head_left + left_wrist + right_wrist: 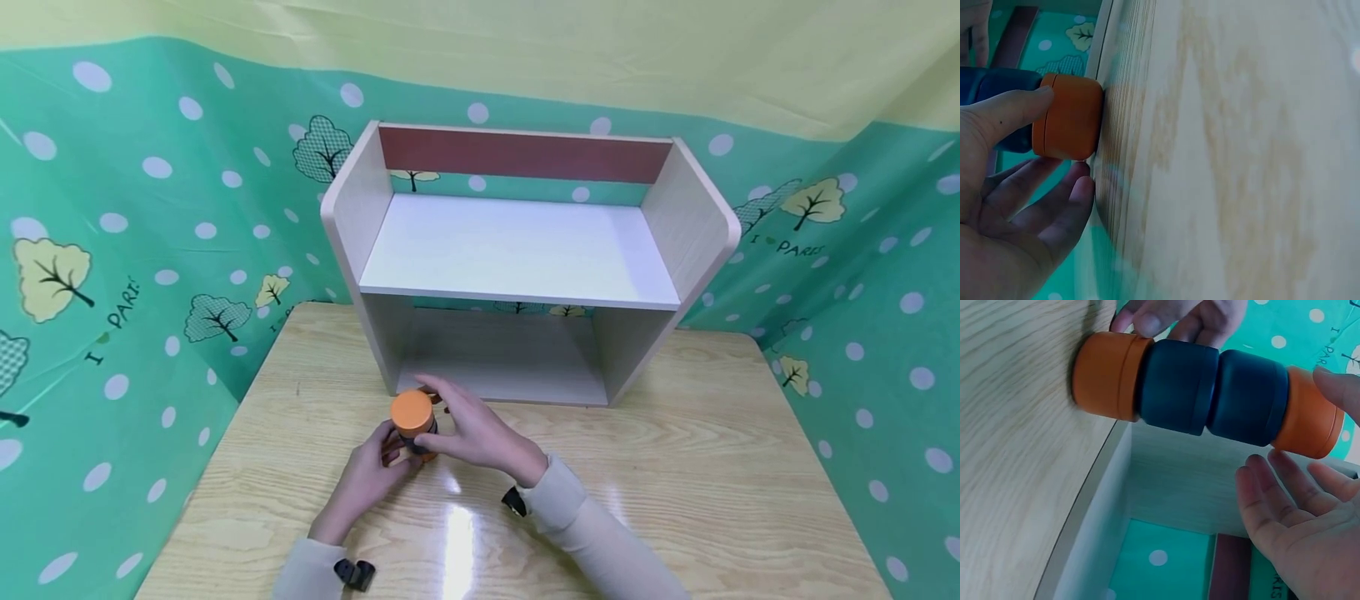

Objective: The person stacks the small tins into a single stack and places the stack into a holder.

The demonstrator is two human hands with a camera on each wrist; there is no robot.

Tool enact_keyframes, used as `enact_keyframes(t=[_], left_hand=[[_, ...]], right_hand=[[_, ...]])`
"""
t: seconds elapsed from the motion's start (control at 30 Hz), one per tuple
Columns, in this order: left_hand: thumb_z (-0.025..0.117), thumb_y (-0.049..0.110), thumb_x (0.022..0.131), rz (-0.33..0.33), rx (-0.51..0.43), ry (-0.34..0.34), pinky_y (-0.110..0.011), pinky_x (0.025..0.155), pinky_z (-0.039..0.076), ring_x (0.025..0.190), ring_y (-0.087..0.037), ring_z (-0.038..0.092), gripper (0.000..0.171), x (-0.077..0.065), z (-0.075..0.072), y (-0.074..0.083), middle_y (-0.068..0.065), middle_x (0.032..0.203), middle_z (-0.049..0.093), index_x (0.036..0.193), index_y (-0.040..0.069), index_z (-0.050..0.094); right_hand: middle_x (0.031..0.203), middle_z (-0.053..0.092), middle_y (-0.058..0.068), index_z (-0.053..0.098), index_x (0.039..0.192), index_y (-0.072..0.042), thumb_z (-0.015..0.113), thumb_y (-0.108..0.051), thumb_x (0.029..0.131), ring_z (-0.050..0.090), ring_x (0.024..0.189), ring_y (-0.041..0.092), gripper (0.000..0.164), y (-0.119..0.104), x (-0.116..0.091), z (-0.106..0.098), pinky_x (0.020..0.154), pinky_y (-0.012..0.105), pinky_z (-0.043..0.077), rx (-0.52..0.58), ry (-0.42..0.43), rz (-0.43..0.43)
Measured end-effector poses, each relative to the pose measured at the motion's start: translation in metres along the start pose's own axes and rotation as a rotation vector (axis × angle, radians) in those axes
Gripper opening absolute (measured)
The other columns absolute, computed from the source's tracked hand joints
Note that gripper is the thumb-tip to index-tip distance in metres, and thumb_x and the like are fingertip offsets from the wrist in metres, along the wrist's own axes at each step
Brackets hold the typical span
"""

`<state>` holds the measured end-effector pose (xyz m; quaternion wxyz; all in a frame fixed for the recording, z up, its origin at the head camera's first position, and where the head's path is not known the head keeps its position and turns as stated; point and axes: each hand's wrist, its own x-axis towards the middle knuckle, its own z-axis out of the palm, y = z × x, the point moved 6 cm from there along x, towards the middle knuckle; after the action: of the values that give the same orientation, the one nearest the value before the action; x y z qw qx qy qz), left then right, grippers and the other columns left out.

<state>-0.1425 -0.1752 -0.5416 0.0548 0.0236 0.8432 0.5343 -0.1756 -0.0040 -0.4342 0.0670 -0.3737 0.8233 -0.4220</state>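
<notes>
"Where's the matte orange-and-dark-blue cylinder stack (1200, 394)?"
"Upright on the wooden table (712, 492), near the pale two-tier shelf's (517, 246) front left corner; contents hidden."
"Hands?"
"Left hand (370, 477) pinches its base; right hand (476, 429), loosely spread, thumbs its top."

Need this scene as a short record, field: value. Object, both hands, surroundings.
object: orange-and-dark-blue stack, upright on the table
bands, bottom to top: orange, dark blue, dark blue, orange
left hand: left hand around the bottom orange band, thumb on it
right hand: right hand at the upper part, thumb by the top orange band; firmness of grip unclear
furniture: two-level shelf beyond the hands
backdrop: green polka-dot cloth
</notes>
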Motion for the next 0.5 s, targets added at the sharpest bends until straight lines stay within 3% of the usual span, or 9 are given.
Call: enact_keyframes(t=[0.33, 0.5], left_hand=[[0.082, 0.014, 0.085, 0.027, -0.050, 0.046, -0.031, 0.098, 0.053, 0.123, -0.030, 0.058, 0.070, -0.004, -0.007, 0.006, -0.015, 0.138, 0.057, 0.146, 0.008, 0.046], [0.081, 0.008, 0.085, 0.045, -0.066, 0.050, -0.032, 0.097, 0.053, 0.122, -0.031, 0.059, 0.069, -0.005, -0.007, 0.007, -0.017, 0.136, 0.058, 0.145, 0.007, 0.047]], right_hand=[[0.142, 0.051, 0.003, 0.032, 0.154, -0.011, 0.076, -0.023, 0.092, 0.053, 0.126, 0.024, 0.077, 0.017, -0.013, 0.006, 0.103, 0.045, 0.049, 0.060, 0.038, 0.039], [0.144, 0.050, 0.004, 0.031, 0.154, -0.009, 0.076, -0.016, 0.091, 0.051, 0.129, 0.026, 0.077, 0.025, -0.017, 0.013, 0.104, 0.040, 0.048, 0.098, 0.053, 0.038]])
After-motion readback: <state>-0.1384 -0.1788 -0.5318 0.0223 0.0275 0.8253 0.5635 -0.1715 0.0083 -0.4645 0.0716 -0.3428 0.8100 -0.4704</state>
